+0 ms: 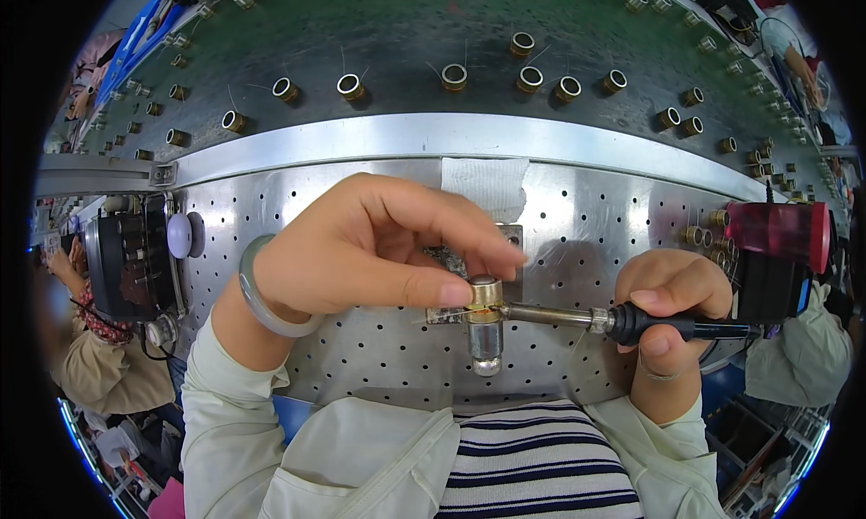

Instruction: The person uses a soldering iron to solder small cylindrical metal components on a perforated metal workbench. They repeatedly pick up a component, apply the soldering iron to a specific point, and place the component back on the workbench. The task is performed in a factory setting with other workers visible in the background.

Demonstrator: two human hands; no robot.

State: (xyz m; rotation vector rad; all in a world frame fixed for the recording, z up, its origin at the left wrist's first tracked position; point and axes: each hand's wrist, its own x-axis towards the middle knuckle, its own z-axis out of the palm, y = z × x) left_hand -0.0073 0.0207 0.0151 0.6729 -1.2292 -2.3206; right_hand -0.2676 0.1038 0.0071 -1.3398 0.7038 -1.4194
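The person beside me wears a pale, greenish-white jacket [236,447], open at the front, its loose, creased sleeves [239,397] ending short of the wrists. Under it I can see a white shirt [541,471] with dark navy stripes running across. Behind the left hand [338,248] sits a smooth, thick, grey-green bangle [246,280]; below the right hand [678,289], a thin bracelet [661,376], too fine to make out its material

Shiny metal bench [397,375], matt handle [621,321]
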